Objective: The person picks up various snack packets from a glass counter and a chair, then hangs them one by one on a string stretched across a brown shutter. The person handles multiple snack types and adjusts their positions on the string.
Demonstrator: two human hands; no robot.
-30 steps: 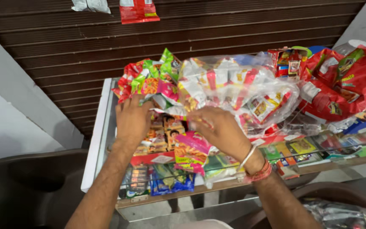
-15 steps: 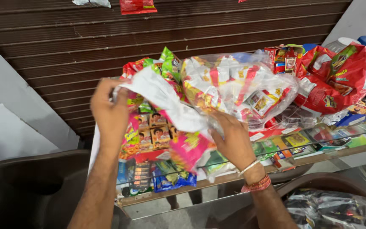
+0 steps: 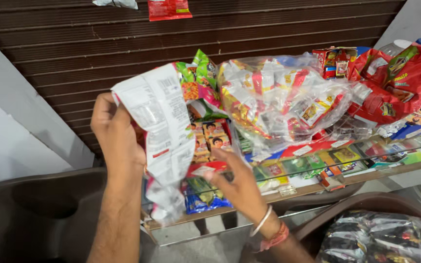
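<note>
My left hand (image 3: 115, 134) is raised and grips the top end of a long white strip of snack sachets (image 3: 159, 131), which hangs down in front of the counter. My right hand (image 3: 237, 182), with a silver bangle and red thread at the wrist, pinches the strip lower down near its red-edged part. Behind the strip lies a box of small orange and red packets (image 3: 210, 139) on the counter.
A glass-topped counter (image 3: 347, 175) holds a big clear bag of red and yellow packets (image 3: 278, 102), red bags (image 3: 395, 83) at the right and flat packets under the glass. A brown shutter (image 3: 220, 29) is behind. Dark plastic chairs (image 3: 35, 214) stand below; a clear bag of packets (image 3: 381, 238) lies lower right.
My left hand has lifted the strip of sachets up off the counter and higher. My right hand has slid down along it toward me.
</note>
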